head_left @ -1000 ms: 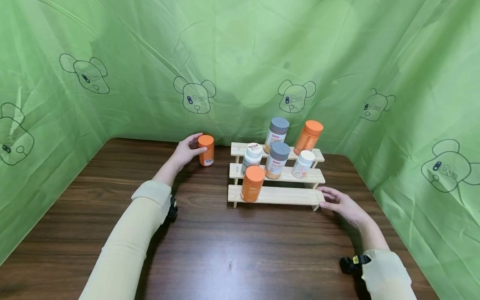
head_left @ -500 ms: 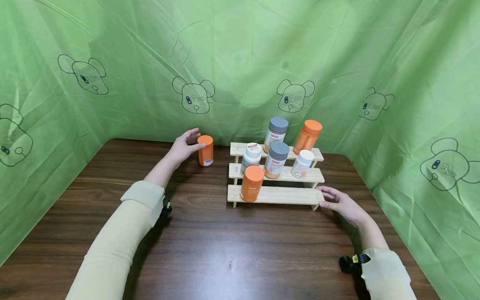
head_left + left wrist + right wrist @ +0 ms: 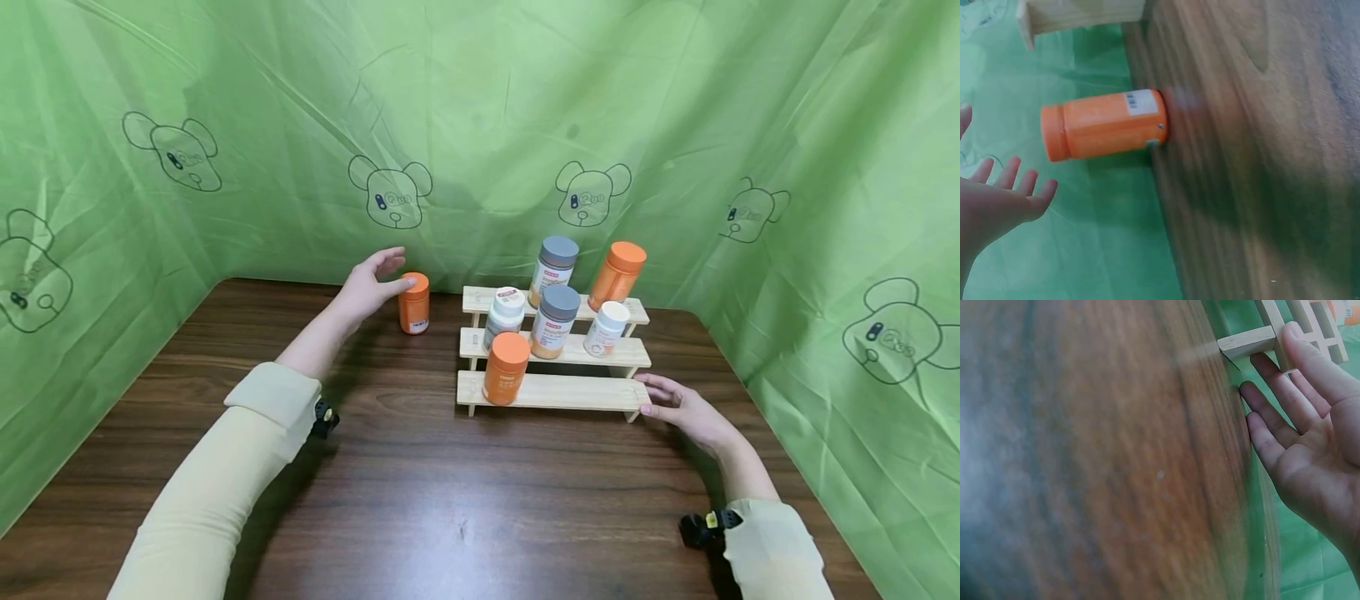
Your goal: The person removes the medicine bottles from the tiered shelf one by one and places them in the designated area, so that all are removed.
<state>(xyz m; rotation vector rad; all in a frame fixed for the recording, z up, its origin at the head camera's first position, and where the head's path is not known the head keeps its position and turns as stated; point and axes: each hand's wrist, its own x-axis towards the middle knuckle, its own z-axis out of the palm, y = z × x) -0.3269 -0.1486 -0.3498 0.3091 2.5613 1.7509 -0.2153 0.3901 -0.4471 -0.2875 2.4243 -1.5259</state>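
Over there the left grip (image 3: 366, 290) is wide, an orange bottle (image 3: 414, 307) upright on the counter (image 3: 420, 483) just right of it. Farther right, a wooden rack (image 3: 472, 340) bears six bottles (image 3: 554, 323); the right grip (image 3: 692, 416) pinches the rack's lowest step (image 3: 577, 389).

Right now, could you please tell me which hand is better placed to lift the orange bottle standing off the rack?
Probably the left hand: it hovers, holding nothing, beside that orange bottle, while the right hand holds the far end of the wooden rack.
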